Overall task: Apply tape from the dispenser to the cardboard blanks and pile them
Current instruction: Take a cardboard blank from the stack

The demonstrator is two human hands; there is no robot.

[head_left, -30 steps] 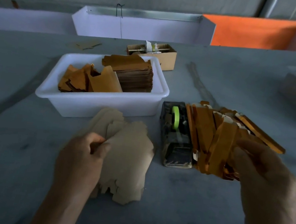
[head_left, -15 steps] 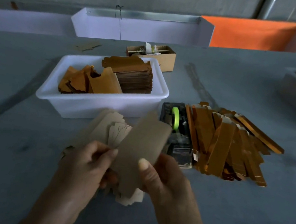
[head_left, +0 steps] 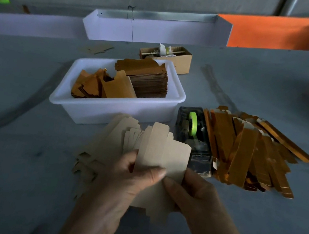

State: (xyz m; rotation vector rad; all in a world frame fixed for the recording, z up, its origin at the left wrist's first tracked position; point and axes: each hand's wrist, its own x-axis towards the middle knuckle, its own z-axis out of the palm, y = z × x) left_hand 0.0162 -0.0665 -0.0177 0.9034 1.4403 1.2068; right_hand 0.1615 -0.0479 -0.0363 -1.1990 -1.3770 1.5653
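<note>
Dozens of folded gold cardboard strips (head_left: 253, 152) piled beside black tape dispenser (head_left: 196, 139); left hand (head_left: 119, 182) and right hand (head_left: 194, 194) pinching next plain brown cardboard blank (head_left: 161, 156), untaped.

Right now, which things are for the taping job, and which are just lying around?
For the job: blanks in both hands, tape dispenser, gold pile, white tub.
Lying about: small box, orange bin, loose scrap.

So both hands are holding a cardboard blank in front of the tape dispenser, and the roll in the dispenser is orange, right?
Not quite: the head view shows the roll is bright green, not orange. The rest holds: the left hand and right hand grip a cardboard blank in front of the tape dispenser.
</note>
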